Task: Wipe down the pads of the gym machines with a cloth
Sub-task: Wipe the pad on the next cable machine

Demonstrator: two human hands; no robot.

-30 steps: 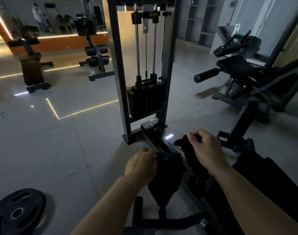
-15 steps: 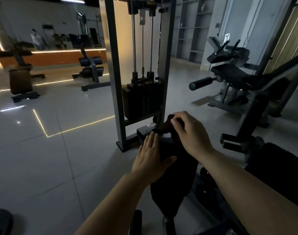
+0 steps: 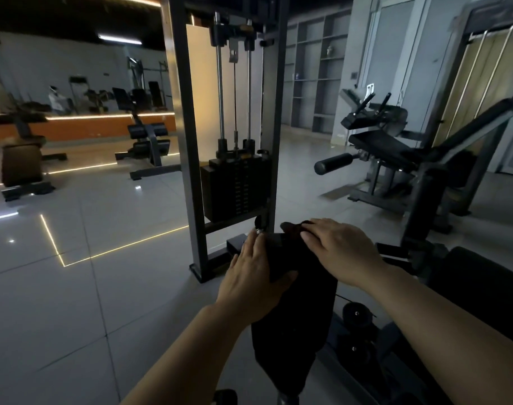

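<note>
My left hand [image 3: 253,283], fingers straight and together, rests flat against the left side of the dark pad [image 3: 296,317], thumb across its face. My right hand [image 3: 341,248] presses a dark cloth [image 3: 293,227] onto the pad's far top edge; I cannot tell whether its fingers curl round the cloth. Beyond stands the weight stack [image 3: 237,188] in its frame [image 3: 188,159]; a leg machine [image 3: 377,141] sits far right

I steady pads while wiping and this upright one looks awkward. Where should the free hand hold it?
Probably the pad's upper left edge, from the left, as the left hand does now: it stands upright and narrows downward. That leaves the top clear for the right hand pressing the cloth.
</note>
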